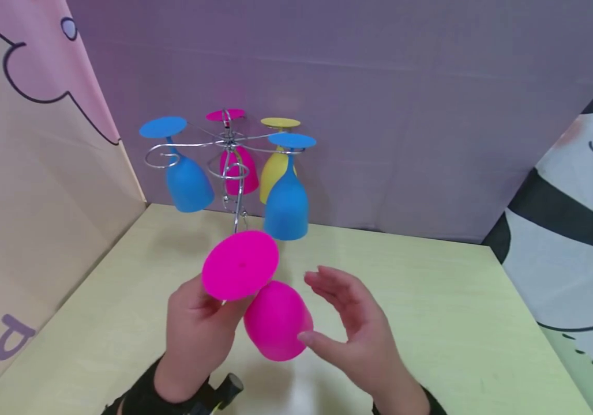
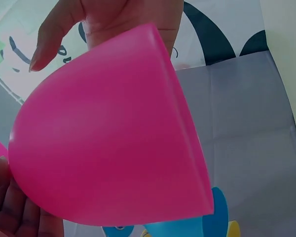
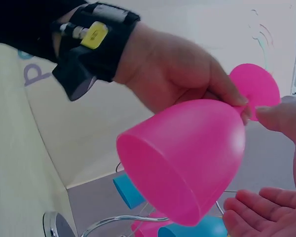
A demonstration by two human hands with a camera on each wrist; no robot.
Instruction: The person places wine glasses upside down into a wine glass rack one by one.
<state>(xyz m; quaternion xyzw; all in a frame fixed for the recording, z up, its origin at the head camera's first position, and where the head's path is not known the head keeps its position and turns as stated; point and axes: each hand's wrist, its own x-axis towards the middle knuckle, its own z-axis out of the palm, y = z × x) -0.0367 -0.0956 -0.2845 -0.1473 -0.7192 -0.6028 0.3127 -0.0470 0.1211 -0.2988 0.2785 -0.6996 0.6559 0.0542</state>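
Note:
My left hand (image 1: pixel 198 323) pinches the stem of a pink plastic goblet (image 1: pixel 278 325), between its round foot and its bowl. The foot is toward the rack and the bowl tilts down to the right. In the right wrist view, the bowl's open mouth (image 3: pixel 155 170) shows. My right hand (image 1: pixel 361 331) is held beside the bowl with fingers spread and relaxed, its thumb tip overlapping the bowl in the head view. Behind the goblet stands a silver wire rack (image 1: pixel 229 141), its lower part hidden by the pink foot.
Upside down on the rack hang a blue goblet (image 1: pixel 187 181) at left, another blue goblet (image 1: pixel 287 207) at right, a pink goblet (image 1: pixel 247 173) and a yellow goblet (image 1: pixel 274 167) behind. The pale table (image 1: pixel 431 323) meets a grey curtain (image 1: pixel 431 127) at the back.

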